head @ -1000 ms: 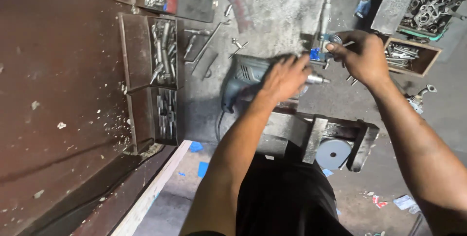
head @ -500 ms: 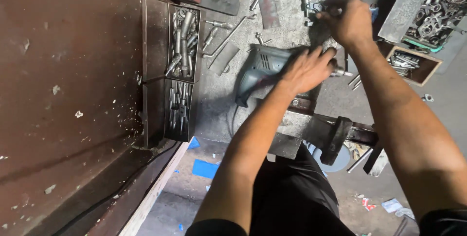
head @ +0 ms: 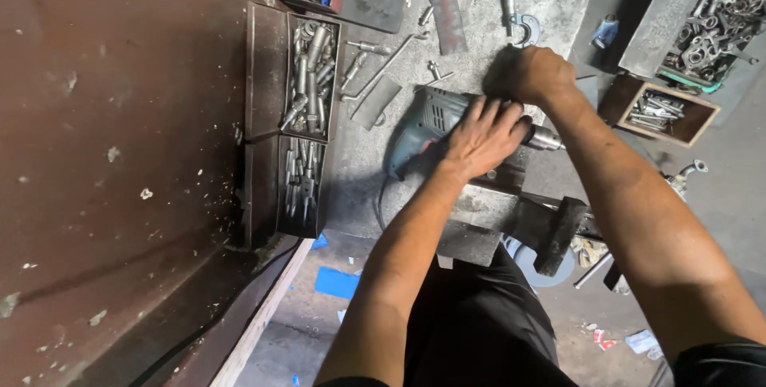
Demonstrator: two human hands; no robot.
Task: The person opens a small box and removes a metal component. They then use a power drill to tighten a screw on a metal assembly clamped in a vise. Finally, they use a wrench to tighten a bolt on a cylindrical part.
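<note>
Electric drill [head: 427, 120] lies centre frame on grey bench, long axis left-right, chuck [head: 544, 140] pointing right. Left hand [head: 481, 136] flat on drill body, fingers spread. Right hand [head: 528, 74] fisted just above chuck, contents hidden. 2 hands nearly touching.

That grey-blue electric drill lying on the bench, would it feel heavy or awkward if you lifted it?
Probably fairly heavy for its size: the drill has a bulky motor body and a metal chuck. It looks rigid, not floppy, though a dark cord trailing below it might drag. The left hand lies flat across it, which suggests it sits steadily on its side and is unlikely to roll.
</note>
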